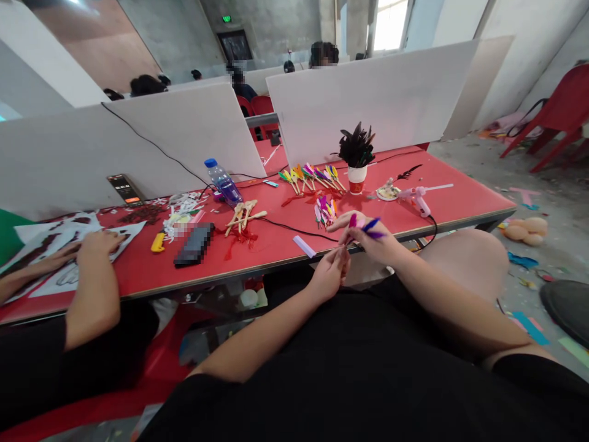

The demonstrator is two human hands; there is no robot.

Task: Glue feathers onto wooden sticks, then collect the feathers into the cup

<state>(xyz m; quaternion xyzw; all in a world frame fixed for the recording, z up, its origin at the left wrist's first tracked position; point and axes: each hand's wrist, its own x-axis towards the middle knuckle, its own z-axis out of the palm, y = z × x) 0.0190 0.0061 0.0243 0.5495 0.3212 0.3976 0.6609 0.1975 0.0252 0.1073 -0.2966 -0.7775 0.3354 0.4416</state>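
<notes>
My right hand [378, 245] is closed around a few coloured feathers [373, 227], with blue-purple and pink tips showing above the fingers. My left hand [328, 276] is closed just below it, fingertips pinched together and meeting the right hand's fingers; whatever sits in that pinch is hidden. Both hands are over the front edge of the red table [271, 242]. Close behind them lies a pile of small multicoloured feathers [326, 210]. A pale purple strip [304, 247] rests on the table left of my hands.
Behind the feathers lie feather-topped wooden sticks [310, 178], beside a paper cup [357, 180] of black feathers. A pink glue gun [416, 199] with a cord is at right. Bare wooden sticks [242, 216], a bottle [224, 183] and a co-worker's hands [99, 242] are at left.
</notes>
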